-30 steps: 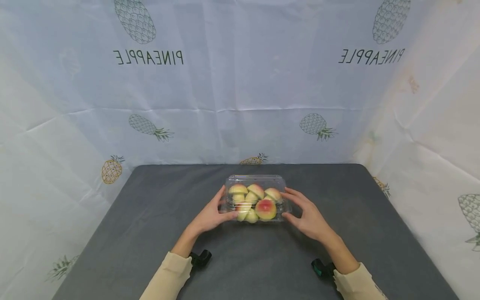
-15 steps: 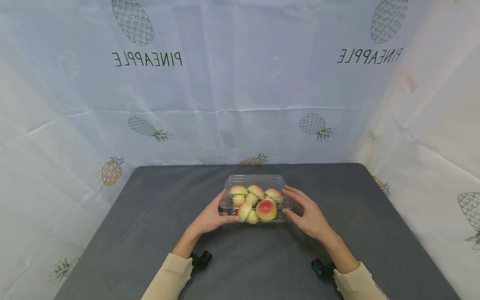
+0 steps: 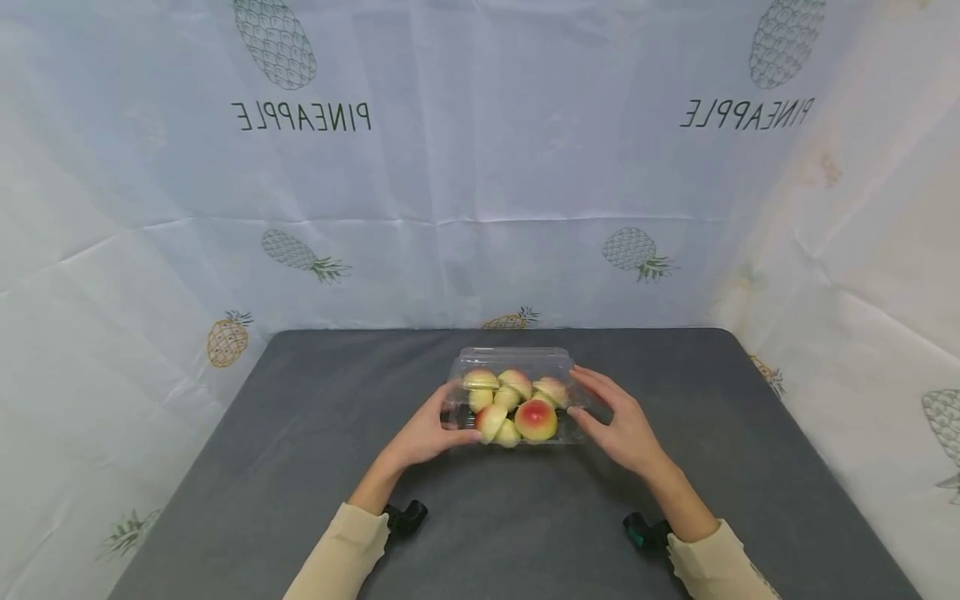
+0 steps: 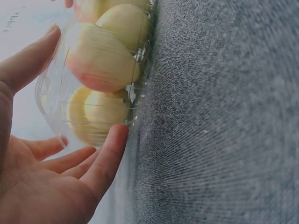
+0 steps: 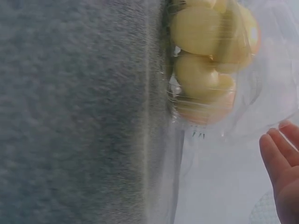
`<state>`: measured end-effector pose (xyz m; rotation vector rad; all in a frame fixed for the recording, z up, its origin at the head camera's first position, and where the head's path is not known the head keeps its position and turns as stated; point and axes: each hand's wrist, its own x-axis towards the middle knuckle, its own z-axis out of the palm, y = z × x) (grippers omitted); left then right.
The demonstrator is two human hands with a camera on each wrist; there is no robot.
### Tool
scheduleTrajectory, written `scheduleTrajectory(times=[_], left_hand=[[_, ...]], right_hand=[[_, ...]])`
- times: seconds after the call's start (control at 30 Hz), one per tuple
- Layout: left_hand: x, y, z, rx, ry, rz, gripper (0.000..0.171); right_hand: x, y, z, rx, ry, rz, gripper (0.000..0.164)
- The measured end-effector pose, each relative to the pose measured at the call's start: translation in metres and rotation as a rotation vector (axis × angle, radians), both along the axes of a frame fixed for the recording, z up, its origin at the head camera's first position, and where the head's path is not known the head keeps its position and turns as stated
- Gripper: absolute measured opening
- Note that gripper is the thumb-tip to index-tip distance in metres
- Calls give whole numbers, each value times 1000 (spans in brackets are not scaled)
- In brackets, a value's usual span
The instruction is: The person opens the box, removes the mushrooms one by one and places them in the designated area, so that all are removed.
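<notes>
A clear plastic clamshell box [image 3: 517,358] with a domed lid stands near the back middle of the dark table. Inside lie several yellow fruits [image 3: 536,420] with a red blush, some overlapping. My left hand [image 3: 420,432] grips the box at its left end, thumb along the front and fingers round the side. In the left wrist view its fingertips [image 4: 119,133] lie against the lower wall. At the right end my right hand [image 3: 618,421] holds the box's upper part between thumb and fingers. Its fingertips [image 5: 266,140] meet the clear lid edge in the right wrist view.
The dark grey table [image 3: 510,533] runs from the box toward the front. A pale cloth [image 3: 480,167] printed with pineapples hangs behind and at both sides. Black wrist camera mounts [image 3: 407,518] sit at both wrists.
My right hand has risen slightly at the box's right end, and its thumb is higher. My left thumb has slid a little to the right along the front. The box stays in place.
</notes>
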<state>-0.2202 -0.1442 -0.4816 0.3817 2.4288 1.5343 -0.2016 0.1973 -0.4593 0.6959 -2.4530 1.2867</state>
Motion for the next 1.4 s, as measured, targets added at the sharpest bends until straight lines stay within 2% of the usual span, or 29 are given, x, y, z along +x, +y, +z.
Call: scheduleTrajectory(times=[0.3, 0.53, 1.07, 1.4], left_hand=[[2, 3, 0, 9, -3, -16, 99], [1, 3, -1, 3, 11, -8, 98], [-2, 1, 0, 12, 0, -11, 100], [0, 2, 1, 21, -16, -7, 99]], right_hand=[[-5, 0, 8, -45, 56, -14, 54], [7, -14, 45, -85, 92, -14, 48], [-8, -19, 51, -171, 193, -73, 39], [-8, -19, 52, -181, 178, -84, 39]])
